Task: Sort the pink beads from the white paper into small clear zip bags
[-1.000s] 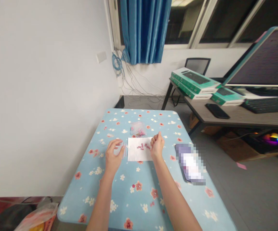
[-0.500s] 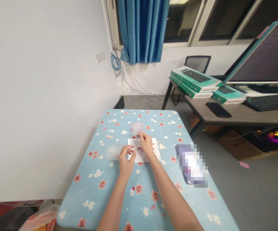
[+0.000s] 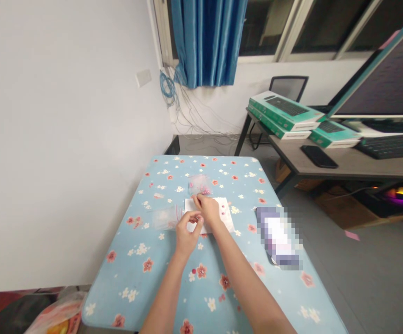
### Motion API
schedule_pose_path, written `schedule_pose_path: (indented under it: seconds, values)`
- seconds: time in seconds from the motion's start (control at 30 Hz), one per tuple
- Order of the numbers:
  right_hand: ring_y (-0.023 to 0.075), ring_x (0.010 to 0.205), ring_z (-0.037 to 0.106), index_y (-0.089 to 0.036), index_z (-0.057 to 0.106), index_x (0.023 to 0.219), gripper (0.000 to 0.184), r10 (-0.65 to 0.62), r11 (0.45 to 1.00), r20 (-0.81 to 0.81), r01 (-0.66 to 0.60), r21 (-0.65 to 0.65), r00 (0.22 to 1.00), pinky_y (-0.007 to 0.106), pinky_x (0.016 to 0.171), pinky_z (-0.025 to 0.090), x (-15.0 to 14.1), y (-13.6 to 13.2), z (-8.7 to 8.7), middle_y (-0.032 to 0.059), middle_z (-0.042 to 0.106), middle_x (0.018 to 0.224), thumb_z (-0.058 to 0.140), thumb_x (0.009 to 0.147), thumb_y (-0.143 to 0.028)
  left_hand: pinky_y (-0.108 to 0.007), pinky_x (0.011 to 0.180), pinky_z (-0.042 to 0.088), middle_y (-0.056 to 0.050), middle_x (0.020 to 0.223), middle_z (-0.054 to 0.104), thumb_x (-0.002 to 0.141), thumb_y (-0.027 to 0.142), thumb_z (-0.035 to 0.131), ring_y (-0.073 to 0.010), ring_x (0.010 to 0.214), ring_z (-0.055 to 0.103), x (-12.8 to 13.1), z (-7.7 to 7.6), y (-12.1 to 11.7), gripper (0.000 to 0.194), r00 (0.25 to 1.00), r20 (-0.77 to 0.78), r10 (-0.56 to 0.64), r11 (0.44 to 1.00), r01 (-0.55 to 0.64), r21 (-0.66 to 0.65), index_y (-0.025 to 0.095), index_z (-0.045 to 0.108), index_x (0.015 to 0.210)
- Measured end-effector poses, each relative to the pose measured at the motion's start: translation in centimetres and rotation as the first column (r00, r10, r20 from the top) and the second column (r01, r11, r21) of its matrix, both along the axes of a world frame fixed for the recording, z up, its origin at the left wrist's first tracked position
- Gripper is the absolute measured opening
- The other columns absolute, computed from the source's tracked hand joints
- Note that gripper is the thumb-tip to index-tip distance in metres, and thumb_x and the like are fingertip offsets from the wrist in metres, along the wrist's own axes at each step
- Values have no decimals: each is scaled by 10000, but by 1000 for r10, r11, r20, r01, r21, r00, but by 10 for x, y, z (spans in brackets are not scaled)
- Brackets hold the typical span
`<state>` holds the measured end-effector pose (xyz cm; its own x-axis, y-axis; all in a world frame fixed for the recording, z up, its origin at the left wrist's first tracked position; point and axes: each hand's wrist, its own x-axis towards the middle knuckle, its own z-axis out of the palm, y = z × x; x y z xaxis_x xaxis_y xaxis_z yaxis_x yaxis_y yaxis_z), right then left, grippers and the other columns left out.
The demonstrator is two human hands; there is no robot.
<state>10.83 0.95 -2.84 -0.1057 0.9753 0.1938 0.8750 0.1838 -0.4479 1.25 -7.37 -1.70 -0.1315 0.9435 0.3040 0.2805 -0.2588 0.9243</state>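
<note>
Office-type room, no people in view: at two o'clock, a grey desk bearing a large computer monitor, black keyboard, smartphone and stacked teal keyboard boxes; at one o'clock, a black mesh office chair; at twelve o'clock, a blue satin curtain above bundled network cables running down a white wall.

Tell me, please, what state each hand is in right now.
Left hand: pinched closed, contents unclear.
Right hand: pinched closed over the white paper sheet, contents unclear.
</note>
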Motion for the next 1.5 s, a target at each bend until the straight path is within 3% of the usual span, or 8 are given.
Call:
schedule_pose_path:
  seconds: [0.4, 0.77, 0.97, 1.07, 1.2, 1.3, 1.37, 1.5]
  values:
    - [195, 852, 589, -200, 661, 858, 357, 43, 996, 121, -52, 73, 992, 266, 633, 331, -3, 0, -5, 92, 702, 879, 356, 973, -344, -274, 708, 481, -36, 791, 670, 811, 276, 576, -148, 732, 607, 1, 3, -1, 150, 1000, -3, 0, 1000, 0, 2, 181, 648, 902]
    - [200, 861, 569, -203, 649, 856, 321, 13, 991, 114, -28, 129, 993, 279, 677, 348, -3, -3, -3, 78, 689, 883, 372, 964, -324, -266, 707, 483, -35, 793, 666, 820, 291, 574, -148, 733, 610, -2, 0, -1, 157, 1000, -7, 18, 999, -18, 38, 179, 650, 899]
    - [188, 809, 560, -202, 615, 755, 307, -25, 984, 13, 22, 176, 1000, 266, 676, 331, -2, -6, -1, 62, 667, 809, 413, 939, -342, -264, 714, 483, -34, 802, 667, 825, 304, 569, -146, 733, 609, -6, 19, 3, 167, 999, -21, 35, 997, -33, 76, 179, 655, 897]
    - [168, 766, 552, -199, 600, 767, 306, -72, 976, -134, 97, 193, 988, 253, 672, 328, 3, -7, 2, 36, 641, 758, 404, 939, -359, -262, 718, 482, -29, 818, 676, 812, 312, 578, -142, 723, 612, -17, 35, 18, 189, 997, -54, 59, 996, -55, 72, 182, 653, 927]
    - [166, 771, 532, -186, 590, 795, 313, -161, 956, -270, 218, 197, 949, 251, 706, 338, 13, 1, 11, 27, 612, 743, 378, 946, -360, -257, 716, 480, -23, 856, 687, 790, 311, 585, -138, 714, 623, -38, 47, 57, 210, 985, -164, 55, 998, -56, 0, 187, 632, 954]
    - [195, 872, 508, -176, 624, 796, 284, -168, 953, -216, 215, 215, 962, 287, 823, 327, 20, 16, 18, 60, 623, 835, 431, 922, -342, -256, 679, 476, -34, 896, 689, 793, 285, 568, -136, 679, 625, -47, 42, 91, 210, 950, -309, 38, 993, -71, -97, 180, 619, 968]
    - [226, 935, 486, -179, 668, 820, 269, -189, 960, -153, 215, 180, 970, 324, 864, 309, 22, 26, 22, 83, 622, 906, 485, 891, -363, -261, 705, 477, -38, 933, 691, 791, 274, 576, -142, 704, 635, -48, 33, 110, 227, 886, -463, -28, 980, -66, -186, 185, 611, 996]
    - [289, 1046, 431, -192, 716, 890, 295, -239, 962, -104, 250, 111, 965, 371, 856, 299, 22, 42, 27, 115, 583, 1060, 556, 836, -434, -281, 723, 480, -42, 901, 702, 790, 321, 600, -164, 720, 642, -42, 18, 133, 211, 853, -517, -70, 970, -62, -234, 189, 622, 953]
